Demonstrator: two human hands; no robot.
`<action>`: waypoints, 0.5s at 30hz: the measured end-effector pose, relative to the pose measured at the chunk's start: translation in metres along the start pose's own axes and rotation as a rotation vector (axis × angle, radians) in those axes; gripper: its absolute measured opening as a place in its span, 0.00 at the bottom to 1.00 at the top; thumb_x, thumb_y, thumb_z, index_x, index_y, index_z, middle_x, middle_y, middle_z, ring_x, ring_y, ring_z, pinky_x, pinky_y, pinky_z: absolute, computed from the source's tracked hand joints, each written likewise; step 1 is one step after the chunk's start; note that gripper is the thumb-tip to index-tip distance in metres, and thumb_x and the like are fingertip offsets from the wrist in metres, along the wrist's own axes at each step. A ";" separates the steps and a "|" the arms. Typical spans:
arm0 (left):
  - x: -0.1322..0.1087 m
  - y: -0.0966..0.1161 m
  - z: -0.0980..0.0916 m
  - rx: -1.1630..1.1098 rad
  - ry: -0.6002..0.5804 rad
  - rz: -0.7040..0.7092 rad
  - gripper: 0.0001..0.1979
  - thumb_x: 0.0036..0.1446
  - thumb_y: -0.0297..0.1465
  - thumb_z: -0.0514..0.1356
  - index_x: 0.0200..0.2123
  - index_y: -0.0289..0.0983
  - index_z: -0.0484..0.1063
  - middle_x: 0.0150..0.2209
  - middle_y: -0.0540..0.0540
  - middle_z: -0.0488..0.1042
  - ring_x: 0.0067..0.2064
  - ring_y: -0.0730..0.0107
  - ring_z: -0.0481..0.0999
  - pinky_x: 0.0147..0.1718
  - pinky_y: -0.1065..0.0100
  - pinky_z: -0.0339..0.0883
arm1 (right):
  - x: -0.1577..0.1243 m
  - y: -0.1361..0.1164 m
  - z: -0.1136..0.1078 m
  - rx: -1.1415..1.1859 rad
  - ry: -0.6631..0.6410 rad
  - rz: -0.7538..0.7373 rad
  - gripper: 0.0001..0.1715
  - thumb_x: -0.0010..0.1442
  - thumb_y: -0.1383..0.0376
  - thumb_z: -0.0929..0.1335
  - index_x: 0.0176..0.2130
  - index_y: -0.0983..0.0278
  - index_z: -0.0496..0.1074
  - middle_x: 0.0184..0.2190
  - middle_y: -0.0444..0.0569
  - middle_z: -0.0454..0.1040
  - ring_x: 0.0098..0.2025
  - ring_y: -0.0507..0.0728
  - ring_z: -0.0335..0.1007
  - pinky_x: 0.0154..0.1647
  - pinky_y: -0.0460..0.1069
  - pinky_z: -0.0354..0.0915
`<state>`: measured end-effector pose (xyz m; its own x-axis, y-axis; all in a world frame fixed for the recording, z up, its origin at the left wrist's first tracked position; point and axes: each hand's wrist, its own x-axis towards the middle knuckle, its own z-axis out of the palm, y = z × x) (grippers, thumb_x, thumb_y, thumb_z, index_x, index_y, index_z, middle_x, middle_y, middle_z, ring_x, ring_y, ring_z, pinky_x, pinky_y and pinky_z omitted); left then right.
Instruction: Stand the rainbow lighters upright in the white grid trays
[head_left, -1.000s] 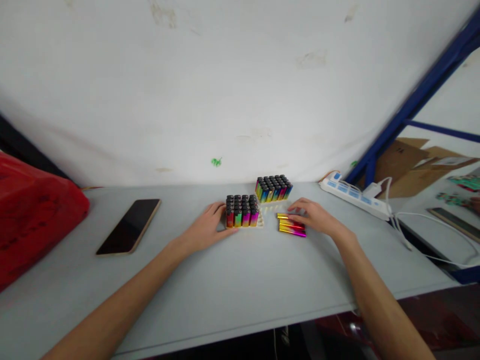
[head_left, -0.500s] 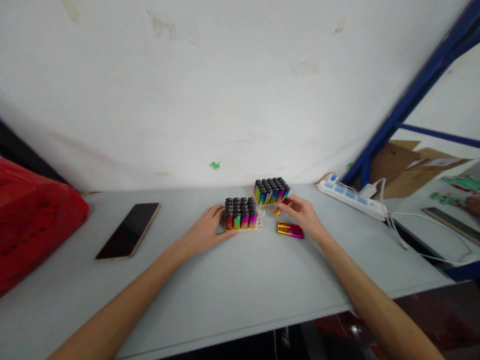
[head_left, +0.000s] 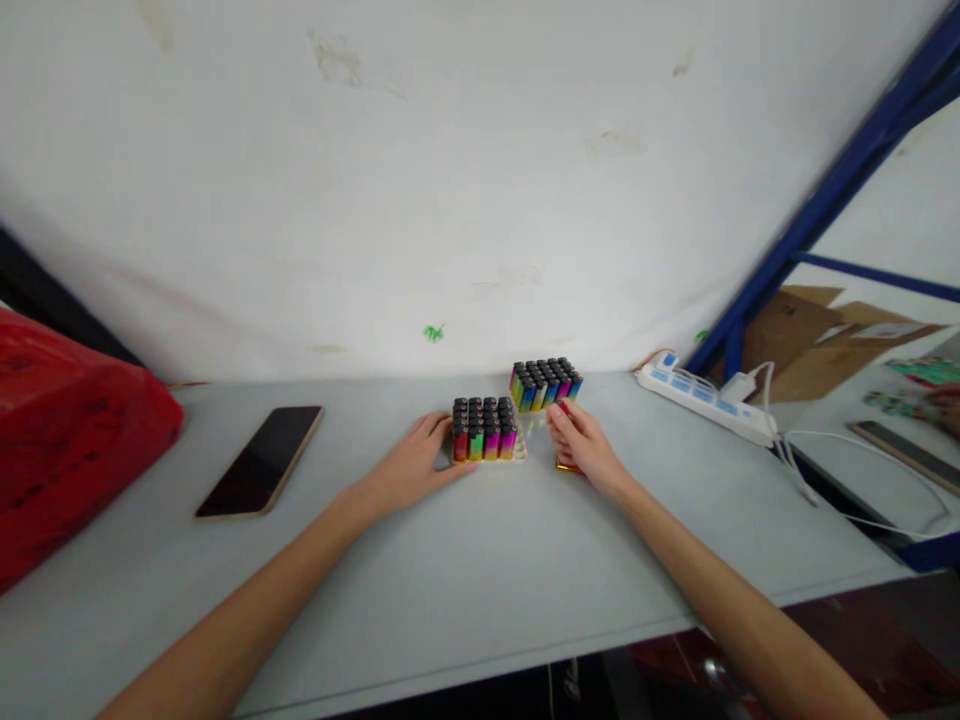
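In the middle of the table stands a white tray with rows of upright, black-topped lighters in shiny gradient colours. Its right side shows bare slots. My left hand grips the tray's left side, thumb at the front corner and fingers along the left edge. To the right, my right hand is closed around a lighter whose reddish end shows above the fingers; the rest is hidden. Beneath that hand a gold lighter edge peeks out on the table. Behind stands a second block of upright lighters.
A phone lies on the left, beside a red bag. At right a white power strip with cables lies near a blue metal frame and cardboard boxes. The white wall rises behind.
My right hand has drawn slightly left and turned, its fingers closing further round the lighter and covering most of the lighters lying on the table. My left hand stays on the tray.
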<state>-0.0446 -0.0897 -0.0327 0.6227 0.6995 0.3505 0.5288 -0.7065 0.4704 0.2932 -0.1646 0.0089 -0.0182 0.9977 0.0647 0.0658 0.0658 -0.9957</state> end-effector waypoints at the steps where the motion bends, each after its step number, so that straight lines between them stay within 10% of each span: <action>1: 0.000 0.000 0.000 0.000 -0.002 -0.002 0.42 0.78 0.66 0.69 0.78 0.41 0.79 0.79 0.31 0.80 0.80 0.32 0.79 0.84 0.35 0.73 | 0.000 0.001 0.000 -0.033 0.035 -0.015 0.53 0.59 0.12 0.76 0.36 0.52 0.60 0.25 0.32 0.51 0.24 0.51 0.41 0.22 0.47 0.47; 15: 0.000 -0.007 0.003 0.001 0.002 -0.003 0.43 0.77 0.66 0.70 0.78 0.42 0.79 0.79 0.30 0.80 0.81 0.32 0.79 0.84 0.34 0.73 | 0.000 0.013 0.003 -0.425 0.195 -0.211 0.45 0.76 0.21 0.66 0.29 0.52 0.61 0.23 0.41 0.62 0.28 0.57 0.57 0.28 0.52 0.57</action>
<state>-0.0463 -0.0847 -0.0384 0.6199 0.7020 0.3505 0.5312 -0.7042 0.4711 0.2915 -0.1643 -0.0039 0.1093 0.9434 0.3131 0.4811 0.2254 -0.8472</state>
